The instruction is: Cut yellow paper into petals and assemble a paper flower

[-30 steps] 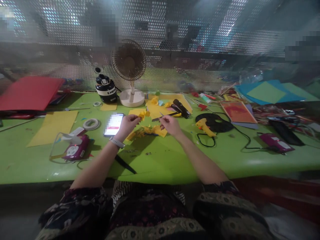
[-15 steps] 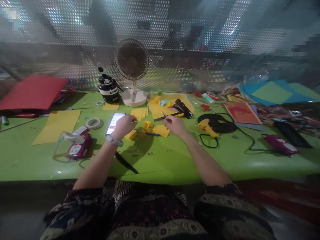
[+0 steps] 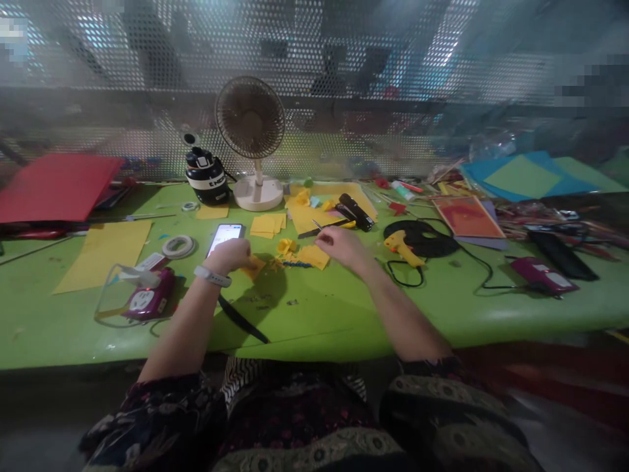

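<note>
My left hand, with a white watch band on its wrist, is curled over the lower part of a lit phone. Its fingertips are close to a small stack of yellow paper; whatever they pinch is hidden. Between the closed fingers of my right hand is a thin pointed metal tool, its tip sticking out to the upper left. Yellow paper squares, a crumpled yellow paper flower and a dark blue twisted strip lie between the hands.
A fan and a black bottle stand at the back. Beyond the right hand are a stapler and a yellow glue gun with its cord. Left are a tape roll and a purple power strip.
My left hand has drawn back toward me and left, away from the yellow squares, and now hovers by the yellow stack. My right hand stays nearly in place. The view has shifted slightly.
</note>
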Tool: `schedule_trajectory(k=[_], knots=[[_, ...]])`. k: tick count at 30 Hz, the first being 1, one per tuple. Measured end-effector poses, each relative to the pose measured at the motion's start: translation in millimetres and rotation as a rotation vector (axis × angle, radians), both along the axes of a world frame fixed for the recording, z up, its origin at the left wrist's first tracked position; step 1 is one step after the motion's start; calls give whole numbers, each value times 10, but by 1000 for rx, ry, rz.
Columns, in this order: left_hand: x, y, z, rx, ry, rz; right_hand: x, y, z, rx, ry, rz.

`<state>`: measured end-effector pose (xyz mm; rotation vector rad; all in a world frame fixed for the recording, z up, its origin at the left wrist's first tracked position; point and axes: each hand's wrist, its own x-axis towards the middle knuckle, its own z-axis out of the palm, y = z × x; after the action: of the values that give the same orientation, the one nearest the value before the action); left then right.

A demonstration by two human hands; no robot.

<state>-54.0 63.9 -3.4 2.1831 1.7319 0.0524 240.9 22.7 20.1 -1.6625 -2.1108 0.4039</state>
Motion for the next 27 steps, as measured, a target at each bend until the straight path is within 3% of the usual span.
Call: schedule_trajectory(k=[5, 9, 13, 18, 23, 27], knots=[[-46, -1, 44, 17, -115, -20, 270, 222, -92, -77, -237, -250], [-96, -10, 156, 21, -239, -42, 280, 277, -194, -179, -359, -271], [-52, -46, 207, -5, -658, 48, 267, 294, -230, -214, -330, -270], [216, -107, 157, -300, -1176, 158, 326, 319, -244, -174, -319, -298], [373, -146, 108, -349, -1299, 222, 408, 306, -180, -219, -154, -307], [383, -139, 45, -370, -1354, 211, 389, 289, -142, -282, 266, -302]])
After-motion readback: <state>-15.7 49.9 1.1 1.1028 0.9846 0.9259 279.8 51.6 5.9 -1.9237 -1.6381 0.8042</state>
